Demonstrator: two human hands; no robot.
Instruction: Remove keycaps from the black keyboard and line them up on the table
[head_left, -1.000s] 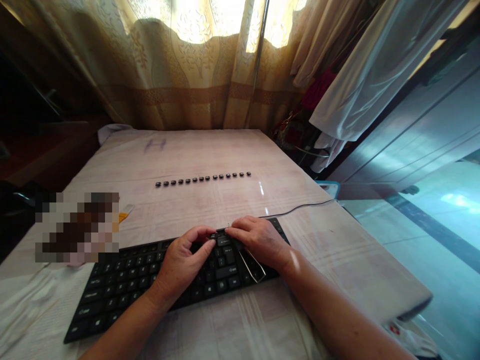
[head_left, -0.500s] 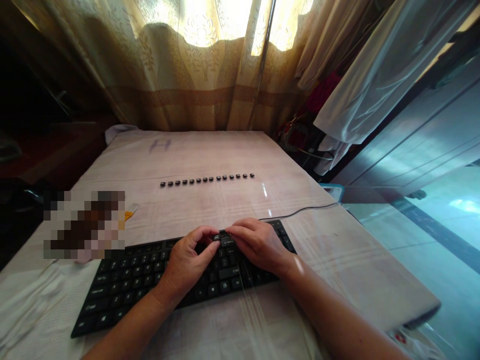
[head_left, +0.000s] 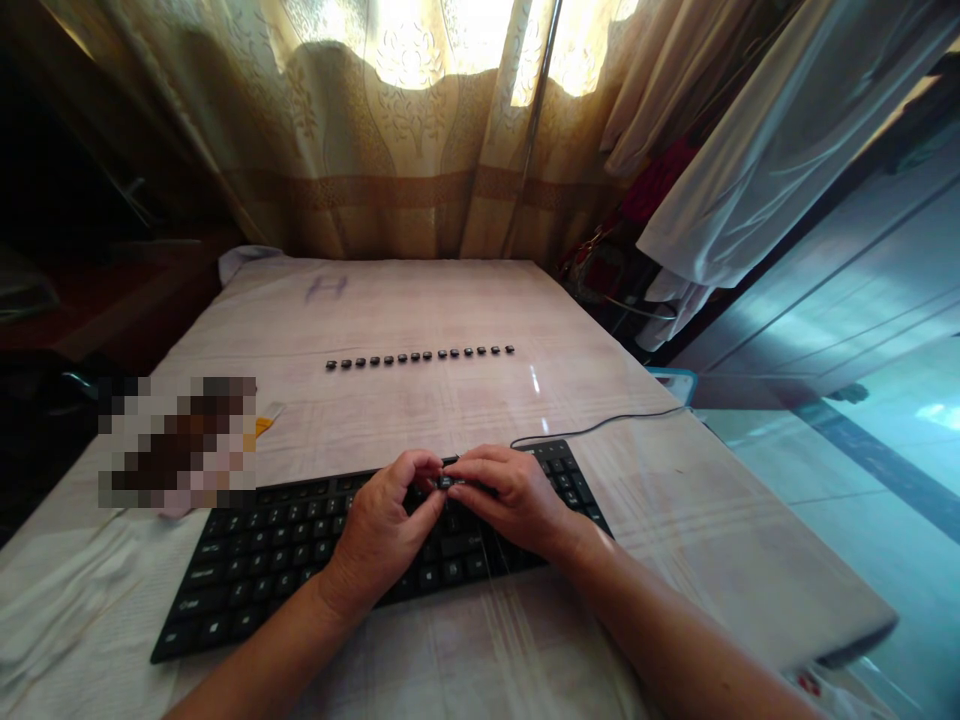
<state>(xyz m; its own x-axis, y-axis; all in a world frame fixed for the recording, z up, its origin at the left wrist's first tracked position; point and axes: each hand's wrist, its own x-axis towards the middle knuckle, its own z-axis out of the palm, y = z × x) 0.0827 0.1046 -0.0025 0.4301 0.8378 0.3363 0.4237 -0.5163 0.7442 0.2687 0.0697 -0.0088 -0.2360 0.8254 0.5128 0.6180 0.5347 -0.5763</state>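
Keycap (head_left: 445,482) is held by left hand (head_left: 385,508) and right hand (head_left: 519,492), fingertips nearly closed; if pinched unevenly, it could be dropped.

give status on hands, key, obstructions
Left hand pinching key, right hand alongside, over keyboard. Keycap row lies beyond. Cable off right, nothing visibly blocking.

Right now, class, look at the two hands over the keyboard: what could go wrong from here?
The small key sits at the fingertips of the left hand and right hand, so it might slip and drop onto the keyboard. The row of small black pieces lies loose on the cloth; a bump or tug could scatter it.
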